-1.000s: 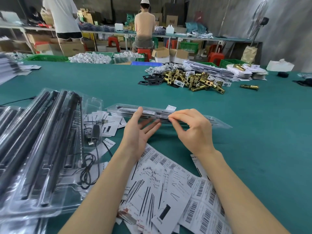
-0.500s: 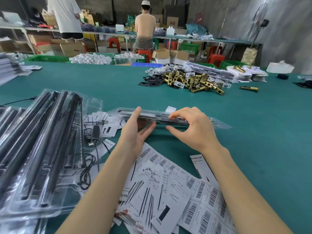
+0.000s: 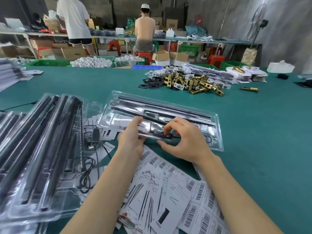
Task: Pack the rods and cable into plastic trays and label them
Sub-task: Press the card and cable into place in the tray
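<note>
Hands: left [image 3: 130,141] and right [image 3: 184,141] grip clear glossy plastic tray [image 3: 217,132] holding slim black rods [image 3: 162,107].

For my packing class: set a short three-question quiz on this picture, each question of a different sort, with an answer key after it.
1. True or false: both hands hold the clear plastic tray that has black rods in it.
2. Multiple choice: what lies on the table nearest the camera, under the forearms? A) brass lock parts B) barcode labels C) white caps
3. Short answer: where is the pile of brass lock parts relative to the held tray?

Key
1. True: the left hand grips its near edge, and the right hand pinches it beside the left.
2. B, the barcode labels.
3. Beyond it, farther across the green table and to the right.
</note>
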